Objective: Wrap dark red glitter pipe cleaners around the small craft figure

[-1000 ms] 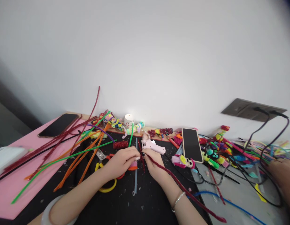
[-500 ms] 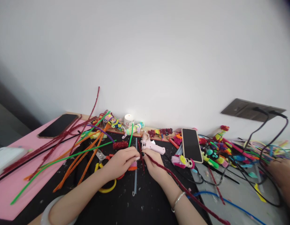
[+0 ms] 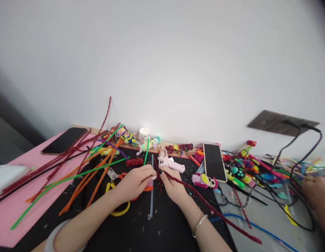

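Note:
My right hand (image 3: 174, 187) is closed in a pinch on a long dark red pipe cleaner (image 3: 204, 203), whose tail runs down to the right over my forearm. Close beside it, my left hand (image 3: 137, 182) has its fingers curled together; what lies in them is hidden. An orange and pink piece (image 3: 149, 188) shows under the left fingers. Between the hands and just beyond lie a clear glue stick (image 3: 152, 201) and a short red pipe cleaner (image 3: 158, 175). A pale pink glue gun (image 3: 174, 164) rests past my right fingers. A dark red coil (image 3: 135, 162) lies beyond my left hand.
Scissors (image 3: 120, 212) with yellow and red handles lie partly under my left arm. Loose orange pipe cleaners (image 3: 99, 178) spread on the left near a black phone (image 3: 65, 140). Another phone (image 3: 215, 162) leans at the right. Another person's hand (image 3: 315, 190) is beside cables at far right.
The pipe cleaner's tail end has swung slightly up and to the right. Both my hands stay in almost the same place, fingers still closed.

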